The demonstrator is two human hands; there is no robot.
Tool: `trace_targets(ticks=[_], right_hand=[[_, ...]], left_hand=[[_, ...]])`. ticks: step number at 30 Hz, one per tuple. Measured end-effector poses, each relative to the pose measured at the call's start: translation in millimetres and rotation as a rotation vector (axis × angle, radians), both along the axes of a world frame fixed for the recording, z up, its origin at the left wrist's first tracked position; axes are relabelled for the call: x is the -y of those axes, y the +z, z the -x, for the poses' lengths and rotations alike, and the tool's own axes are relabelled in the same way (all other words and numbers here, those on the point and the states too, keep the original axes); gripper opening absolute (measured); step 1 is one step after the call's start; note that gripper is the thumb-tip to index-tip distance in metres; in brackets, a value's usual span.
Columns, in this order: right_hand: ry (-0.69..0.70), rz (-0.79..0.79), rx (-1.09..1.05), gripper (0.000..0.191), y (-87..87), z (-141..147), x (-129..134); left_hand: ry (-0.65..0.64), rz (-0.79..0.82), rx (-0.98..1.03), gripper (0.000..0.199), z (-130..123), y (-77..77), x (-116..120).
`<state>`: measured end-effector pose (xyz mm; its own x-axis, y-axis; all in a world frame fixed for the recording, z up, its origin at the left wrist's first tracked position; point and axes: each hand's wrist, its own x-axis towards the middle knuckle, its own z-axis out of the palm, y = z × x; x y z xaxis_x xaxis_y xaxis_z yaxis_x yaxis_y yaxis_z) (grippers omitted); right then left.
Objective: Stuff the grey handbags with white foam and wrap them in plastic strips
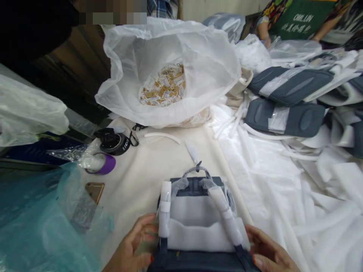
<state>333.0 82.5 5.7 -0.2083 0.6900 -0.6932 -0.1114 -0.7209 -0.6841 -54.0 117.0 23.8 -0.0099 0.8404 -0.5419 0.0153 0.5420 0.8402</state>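
Head view: a cream cloth (136, 166) covers the work surface, with a heap of white sheeting (263, 170) along its right side. One big translucent bag (210, 64) gapes beyond, blocking the far middle, and one mass of teal plastic (36, 215) crowds the near left. Across the table, one co-worker's green apron (302, 19) shows. Two banded grey pieces (258, 115) lie one above the other at right. One dark blue backpack (195, 260) sits at the bottom centre between both hands, its two straps in white wraps (164, 211) over white padding (195, 234). The left hand (133, 241) is at its left side, thumb and fingers parted; the right hand (272, 251) is at the other, though I cannot tell whether it pinches the edge. Two rolls, one black (121, 145) and one purple (109, 163), stand near one phone (96, 190) (partly under the teal plastic). Small tags (167, 85), too many to count, fill the big bag's bottom.
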Motion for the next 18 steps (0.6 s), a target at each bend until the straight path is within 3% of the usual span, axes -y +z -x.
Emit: trace_targets(ticks=[2,4,6,10,18], right_hand=[[0.030,0.029,-0.130,0.054,-0.8,11.2,-2.4],[-0.035,0.111,-0.126,0.046,-1.3,16.3,-1.5],[-0.109,0.155,-0.017,0.040,-2.3,17.4,-1.0],[-0.139,0.073,0.191,0.041,-3.3,21.7,-6.9],[-0.115,-0.046,0.328,0.018,-22.1,37.9,-22.0]], left_hand=[[0.151,0.026,0.023,0.069,-11.5,-5.9,19.6],[0.229,0.063,-0.046,0.053,-21.2,-6.8,23.7],[0.179,0.107,-0.113,0.040,-25.7,-8.1,18.5],[0.041,0.202,-0.110,0.029,-29.8,-19.3,0.1],[0.110,0.189,-0.184,0.025,-43.2,-36.6,-16.3]])
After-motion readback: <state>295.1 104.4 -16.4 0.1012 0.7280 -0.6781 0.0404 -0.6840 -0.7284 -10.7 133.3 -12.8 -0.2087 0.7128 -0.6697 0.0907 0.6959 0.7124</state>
